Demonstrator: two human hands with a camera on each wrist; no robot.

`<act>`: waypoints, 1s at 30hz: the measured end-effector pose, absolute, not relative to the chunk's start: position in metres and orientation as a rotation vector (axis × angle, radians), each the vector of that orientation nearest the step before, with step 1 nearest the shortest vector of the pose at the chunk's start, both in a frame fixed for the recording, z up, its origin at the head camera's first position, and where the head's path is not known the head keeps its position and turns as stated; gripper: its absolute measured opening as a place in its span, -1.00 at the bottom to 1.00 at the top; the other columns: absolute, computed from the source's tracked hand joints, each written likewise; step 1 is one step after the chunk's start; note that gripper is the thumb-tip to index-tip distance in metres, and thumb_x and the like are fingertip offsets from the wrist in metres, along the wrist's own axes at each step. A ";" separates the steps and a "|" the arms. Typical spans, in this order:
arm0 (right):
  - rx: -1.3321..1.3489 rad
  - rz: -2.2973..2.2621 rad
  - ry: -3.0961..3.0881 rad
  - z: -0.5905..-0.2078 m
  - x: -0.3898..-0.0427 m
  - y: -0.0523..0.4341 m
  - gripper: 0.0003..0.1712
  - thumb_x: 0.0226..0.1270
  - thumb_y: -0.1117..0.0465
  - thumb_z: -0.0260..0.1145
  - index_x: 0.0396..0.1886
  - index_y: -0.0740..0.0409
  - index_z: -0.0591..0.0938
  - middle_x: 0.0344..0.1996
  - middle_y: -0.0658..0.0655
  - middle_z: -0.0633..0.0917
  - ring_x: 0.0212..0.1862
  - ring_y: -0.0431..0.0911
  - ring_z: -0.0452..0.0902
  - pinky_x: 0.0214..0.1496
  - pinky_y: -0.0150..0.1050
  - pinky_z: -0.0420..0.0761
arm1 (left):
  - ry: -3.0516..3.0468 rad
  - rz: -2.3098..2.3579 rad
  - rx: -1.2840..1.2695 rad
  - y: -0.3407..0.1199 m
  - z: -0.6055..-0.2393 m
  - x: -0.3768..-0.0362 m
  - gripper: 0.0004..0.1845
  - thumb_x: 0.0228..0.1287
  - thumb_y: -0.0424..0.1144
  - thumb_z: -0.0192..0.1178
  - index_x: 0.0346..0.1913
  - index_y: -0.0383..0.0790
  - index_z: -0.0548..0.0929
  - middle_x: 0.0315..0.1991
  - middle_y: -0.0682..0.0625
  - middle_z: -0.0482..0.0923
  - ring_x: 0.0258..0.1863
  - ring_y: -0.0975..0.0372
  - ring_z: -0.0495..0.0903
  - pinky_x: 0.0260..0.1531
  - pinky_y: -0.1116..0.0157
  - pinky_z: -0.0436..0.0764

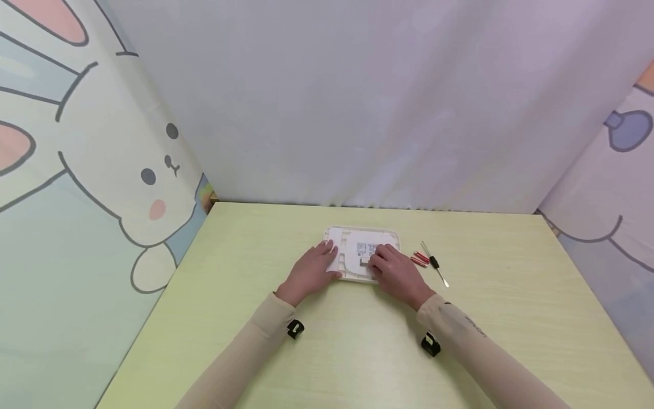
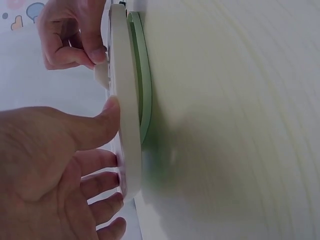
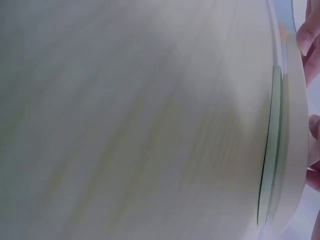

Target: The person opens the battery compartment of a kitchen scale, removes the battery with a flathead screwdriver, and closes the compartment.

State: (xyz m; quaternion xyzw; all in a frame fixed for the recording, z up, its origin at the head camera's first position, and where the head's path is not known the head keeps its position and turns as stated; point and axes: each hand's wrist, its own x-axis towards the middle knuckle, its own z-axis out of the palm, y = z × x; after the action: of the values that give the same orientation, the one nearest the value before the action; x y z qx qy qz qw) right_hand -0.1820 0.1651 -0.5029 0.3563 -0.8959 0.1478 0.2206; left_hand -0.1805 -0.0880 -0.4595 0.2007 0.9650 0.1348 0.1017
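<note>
A flat white device [image 1: 352, 270] with rounded corners and a printed label [image 1: 365, 249] lies on the table. In the left wrist view, a green curved part [image 2: 144, 75] shows beneath its white edge. My left hand [image 1: 310, 272] rests on its left end, the fingers fairly straight on the upper face and the thumb against the near edge. Between thumb and fingers, my right hand [image 1: 399, 275] pinches a small white piece [image 2: 101, 75], like a cover, at the device's upper face. The right wrist view catches only parts of the hands at its edge.
Several red batteries [image 1: 420, 259] lie just right of the device. Beside them is a screwdriver [image 1: 434, 262] with a black grip. The pale yellow table [image 1: 511, 295] ends at a white curtain [image 1: 357, 113] behind.
</note>
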 end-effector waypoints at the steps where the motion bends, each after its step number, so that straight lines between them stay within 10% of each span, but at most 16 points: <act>1: 0.986 0.405 -2.478 -0.503 -0.182 0.165 -0.89 0.28 0.34 0.54 -0.32 0.09 0.75 -0.25 0.05 0.63 -0.17 -0.07 0.54 -0.16 -0.20 0.73 | 2.849 0.398 0.596 -0.088 -0.459 -0.181 -0.23 0.51 0.05 0.26 0.60 -0.29 0.33 0.68 -0.15 0.17 0.71 -0.02 0.09 0.71 0.02 0.15; 23: 1.030 0.385 -2.540 -0.503 -0.181 0.171 -0.88 0.31 0.35 0.50 -0.20 0.09 0.85 -0.15 0.05 0.73 -0.06 -0.05 0.61 0.06 -0.14 0.77 | 2.856 0.383 0.620 -0.087 -0.461 -0.181 -0.23 0.51 0.05 0.27 0.59 -0.30 0.34 0.67 -0.17 0.17 0.70 -0.04 0.10 0.71 0.01 0.16; 30: 1.014 0.474 -2.586 -0.504 -0.180 0.175 -0.60 0.17 0.51 0.26 -0.10 0.12 0.85 -0.08 0.08 0.72 0.02 0.00 0.60 0.16 -0.06 0.72 | 2.862 0.356 0.617 -0.087 -0.461 -0.181 -0.22 0.51 0.05 0.27 0.59 -0.30 0.34 0.67 -0.17 0.17 0.70 -0.04 0.11 0.71 0.02 0.17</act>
State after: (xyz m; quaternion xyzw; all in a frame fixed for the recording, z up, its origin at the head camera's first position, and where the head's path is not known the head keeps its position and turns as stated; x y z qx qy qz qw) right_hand -0.1797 0.1752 -0.5042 0.3551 -0.9057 0.1661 0.1610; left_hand -0.1811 -0.0869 -0.4607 0.2084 0.9659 0.1201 0.0959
